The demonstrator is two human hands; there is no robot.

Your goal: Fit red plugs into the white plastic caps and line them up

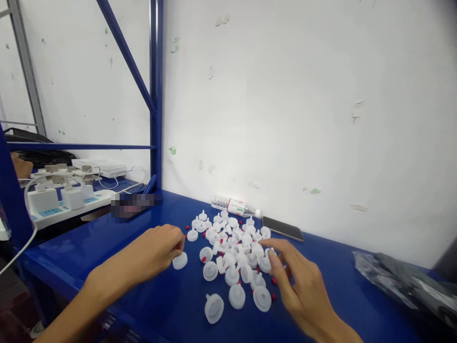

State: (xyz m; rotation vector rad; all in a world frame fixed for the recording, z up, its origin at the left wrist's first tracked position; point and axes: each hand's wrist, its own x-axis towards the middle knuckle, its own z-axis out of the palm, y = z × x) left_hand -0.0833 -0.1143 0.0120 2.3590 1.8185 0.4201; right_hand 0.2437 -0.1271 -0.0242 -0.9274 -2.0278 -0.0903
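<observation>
A loose pile of white plastic funnel-shaped caps (232,275), with round bases and narrow spouts, lies on the blue tabletop. Small red pieces (273,281) are scattered among them. At the left of the pile, my left hand (166,247) is closed, its fingertips pinching the spout of one white cap (180,261) whose base faces down near the table. My right hand (300,281) reaches over the right side of the pile. Its thumb and index finger are apart beside a white cap (264,264), and whether they touch it is hard to tell.
A plastic bottle (237,207) and a dark phone (283,228) lie behind the pile, near the wall. Power strips with white plugs (73,197) stand at left by a blue frame post (156,95). Grey plastic-wrapped material (403,276) lies at right.
</observation>
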